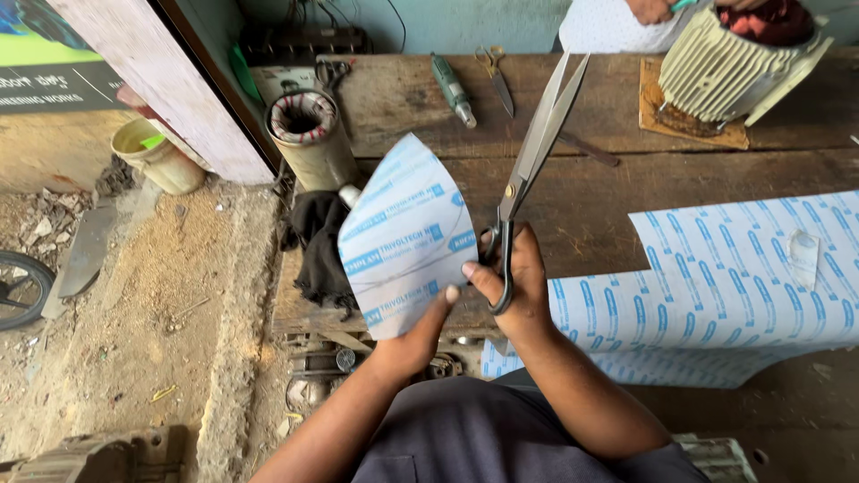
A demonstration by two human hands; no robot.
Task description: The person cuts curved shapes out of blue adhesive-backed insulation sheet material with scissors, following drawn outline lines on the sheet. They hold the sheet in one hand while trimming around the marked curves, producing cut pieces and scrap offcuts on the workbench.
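My left hand holds a cut piece of white sheet with blue print by its lower edge, thumb on top. My right hand grips the handles of long steel scissors, whose blades are slightly parted and point up and away over the wooden bench. The right thumb touches the sheet's right edge. A larger sheet of the same printed material lies on the bench to the right, hanging over its front edge.
On the bench: a cylindrical motor stator with windings, a black cloth, a green-handled tool, small scissors, and a finned motor housing on a board, with another person's hand above it. Left: a yellow bucket on dirt.
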